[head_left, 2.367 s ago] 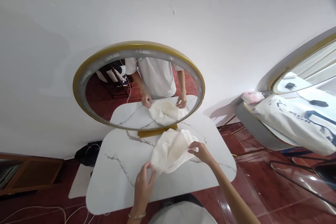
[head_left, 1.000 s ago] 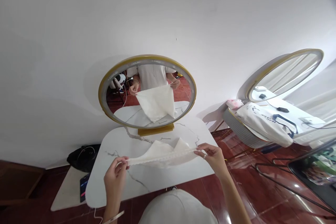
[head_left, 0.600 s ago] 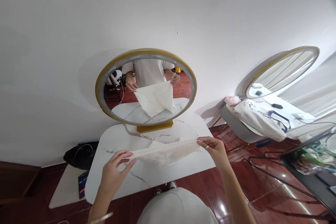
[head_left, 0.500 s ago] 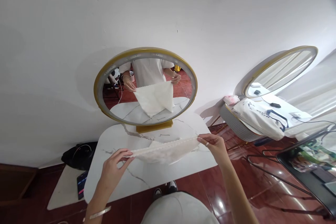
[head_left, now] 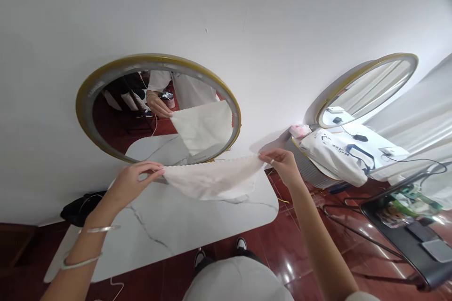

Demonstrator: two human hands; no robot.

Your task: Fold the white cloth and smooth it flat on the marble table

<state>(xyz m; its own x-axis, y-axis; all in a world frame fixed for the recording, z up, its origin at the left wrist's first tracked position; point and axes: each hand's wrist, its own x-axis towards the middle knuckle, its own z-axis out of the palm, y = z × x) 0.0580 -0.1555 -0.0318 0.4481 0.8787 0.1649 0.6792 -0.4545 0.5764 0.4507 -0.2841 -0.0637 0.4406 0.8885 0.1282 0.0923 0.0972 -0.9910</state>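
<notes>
A thin white cloth [head_left: 215, 179] with a scalloped edge hangs stretched between my two hands, above the marble-patterned white table [head_left: 183, 235]. My left hand [head_left: 137, 178] pinches its left upper corner between thumb and fingers. At the right upper corner, my right hand [head_left: 280, 163], with a ring on one finger, holds the cloth in a pinch. The cloth's lower part droops toward the tabletop. Behind it stands a round gold-framed mirror [head_left: 158, 103], reflecting the cloth and one hand. The cloth hides the mirror's base.
To the right, a second round mirror [head_left: 370, 94] stands on another table, with a white printed bag [head_left: 335, 153] and a pink tissue pack [head_left: 300, 130] near it. A black chair [head_left: 399, 244] holds several items. A black bag [head_left: 81, 207] lies at the left.
Both hands have raised the cloth away from me, toward the mirror, and it now hangs more openly. The view has shifted, so the mirror appears farther left.
</notes>
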